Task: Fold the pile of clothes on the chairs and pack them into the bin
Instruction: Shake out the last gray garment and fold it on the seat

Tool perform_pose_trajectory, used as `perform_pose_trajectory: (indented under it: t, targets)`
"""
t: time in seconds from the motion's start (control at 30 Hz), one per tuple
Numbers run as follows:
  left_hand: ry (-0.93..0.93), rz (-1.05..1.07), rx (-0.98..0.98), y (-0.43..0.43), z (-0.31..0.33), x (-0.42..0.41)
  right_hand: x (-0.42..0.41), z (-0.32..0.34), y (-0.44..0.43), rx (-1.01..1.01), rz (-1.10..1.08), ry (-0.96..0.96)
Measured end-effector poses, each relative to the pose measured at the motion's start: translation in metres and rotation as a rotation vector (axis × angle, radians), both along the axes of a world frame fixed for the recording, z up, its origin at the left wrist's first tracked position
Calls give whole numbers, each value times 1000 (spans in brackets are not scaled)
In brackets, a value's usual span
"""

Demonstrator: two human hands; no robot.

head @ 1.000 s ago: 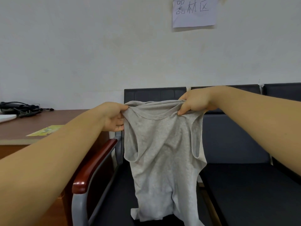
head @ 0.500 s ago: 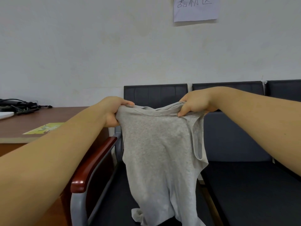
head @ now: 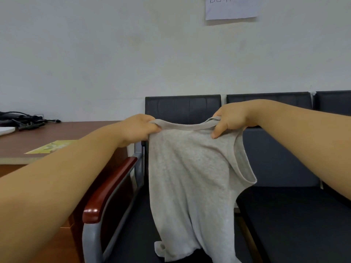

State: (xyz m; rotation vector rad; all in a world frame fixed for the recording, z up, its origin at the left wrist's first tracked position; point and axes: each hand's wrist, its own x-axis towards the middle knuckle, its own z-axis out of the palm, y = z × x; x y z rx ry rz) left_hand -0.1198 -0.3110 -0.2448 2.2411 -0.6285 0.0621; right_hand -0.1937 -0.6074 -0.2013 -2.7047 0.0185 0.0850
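A white paper sign (head: 231, 8) is cut off by the top edge, its writing unreadable. The light grey sleeveless knit top (head: 190, 186) runs past the bottom edge, and its fabric hides the left hand's (head: 138, 128) fingertips. Tangled black cables (head: 20, 118) at far left are too small to identify.

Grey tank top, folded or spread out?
Unfolded: left hand and right hand hold the grey tank top by its shoulders, hanging loose.

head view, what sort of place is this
Probably an office or waiting room, not a home: a row of dark padded chairs along a plain wall, a wooden desk carrying black cables, and a paper sign taped up. The left hand and right hand grip a grey vest.
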Motion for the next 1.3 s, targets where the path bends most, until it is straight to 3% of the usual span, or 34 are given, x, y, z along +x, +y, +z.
perform_pose_trajectory:
  t: [0.13, 0.27, 0.4, 0.47, 0.53, 0.6, 0.67, 0.8, 0.87, 0.97, 1.1, 1.2, 1.3]
  targets:
    - [190, -3, -478, -8, -14, 13, 10, -8, 2, 323, 14, 21]
    - [334, -89, -659, -14, -15, 24, 25, -16, 6, 540, 23, -4]
    - [430, -275, -583, -11, -10, 30, 43, -22, 8, 571, 60, 54]
    - [490, -363, -270, -4, -7, 32, 48, -21, 8, 524, 111, 94]
    - [485, -322, 155, -1, -5, 35, 49, -19, 9, 412, 159, 153]
    - [433, -220, 328, 0, -3, 42, 56, -20, 10, 170, 170, 180]
    - [421, -205, 229, -1, -6, 51, 68, -27, 11, -1, 120, 148]
    - [471, -110, -200, -3, -24, 87, 100, -43, 10, -21, 42, 87]
    - [280, 26, -116, -8, -35, 108, 121, -49, 12, -224, 20, -18]
    - [-201, 251, 264, -19, -32, 140, 163, -54, 8, -419, -76, -326]
    - [-455, 426, 107, -22, -4, 168, 189, -30, 7, -325, -175, -673]
    - [-619, 445, -1, -19, 6, 154, 179, -14, 10, -340, -159, -865]
    - [-638, 401, 1, -15, -17, 123, 150, -30, 12, -367, -113, -848]
